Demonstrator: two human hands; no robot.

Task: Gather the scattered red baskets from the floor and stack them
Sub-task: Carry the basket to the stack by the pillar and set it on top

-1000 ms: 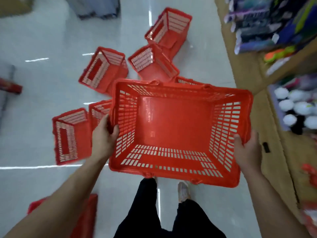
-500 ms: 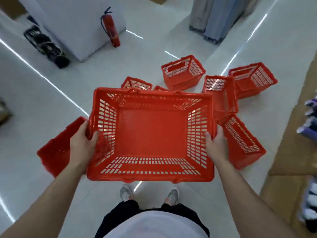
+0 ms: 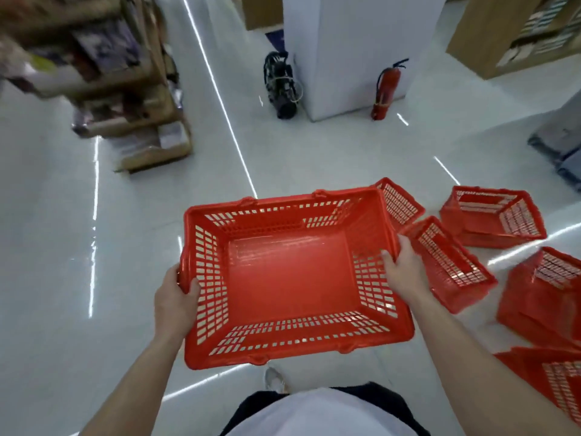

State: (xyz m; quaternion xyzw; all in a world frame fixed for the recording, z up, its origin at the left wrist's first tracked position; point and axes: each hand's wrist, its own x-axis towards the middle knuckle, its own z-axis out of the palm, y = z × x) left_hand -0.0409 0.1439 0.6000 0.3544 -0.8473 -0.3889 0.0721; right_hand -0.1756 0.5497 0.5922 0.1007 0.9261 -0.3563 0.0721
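I hold a red basket (image 3: 287,272) upright in front of my waist, above the floor, its inside bare. My left hand (image 3: 174,302) grips its left rim, thumb over the edge. My right hand (image 3: 404,273) grips the right rim, thumb inside the wall. Several more red baskets lie scattered on the floor to my right: one tipped on its side right beside my right hand (image 3: 449,265), one behind it (image 3: 399,201), one farther right (image 3: 493,217), and others at the right edge (image 3: 544,297).
A white pillar (image 3: 352,48) stands ahead with a red fire extinguisher (image 3: 385,89) and a black device (image 3: 281,84) at its foot. Wooden shelving (image 3: 94,73) lines the left side, more shelving (image 3: 515,29) at the top right. The glossy white floor (image 3: 78,278) stretches to my left.
I have turned left while carrying the basket. The scattered baskets slid from ahead of me to my right, and the pillar and fire extinguisher came to the middle.
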